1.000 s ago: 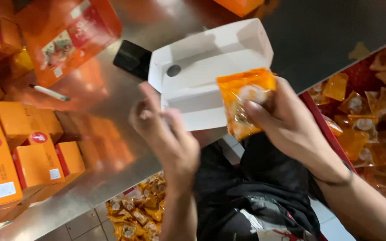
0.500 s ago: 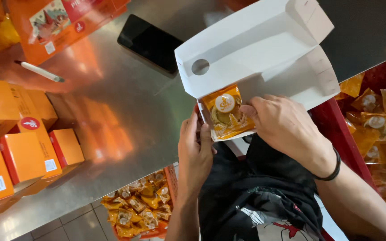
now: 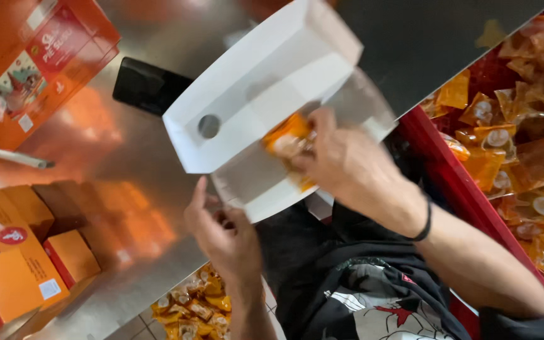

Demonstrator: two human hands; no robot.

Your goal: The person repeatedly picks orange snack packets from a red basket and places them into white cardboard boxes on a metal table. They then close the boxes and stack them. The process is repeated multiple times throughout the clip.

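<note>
Orange and shiny, 1 snack packet (image 3: 288,140) is pinched in the right hand (image 3: 347,167), which pushes it down into the open white box (image 3: 253,94), while the left hand (image 3: 225,233) sits by the box's near edge with fingers loosely curled, holding nothing I can see. It looks like packing has only just begun: I see 1 packet in 1 box, it is blurry, many loose packets wait in the red bin (image 3: 467,195), and 1 black phone (image 3: 149,85) and 1 pen (image 3: 17,158) lie on the metal table (image 3: 127,164).

One open white cardboard box (image 3: 247,107), one black phone (image 3: 148,85) and one white pen (image 3: 17,158) are counted.
</note>
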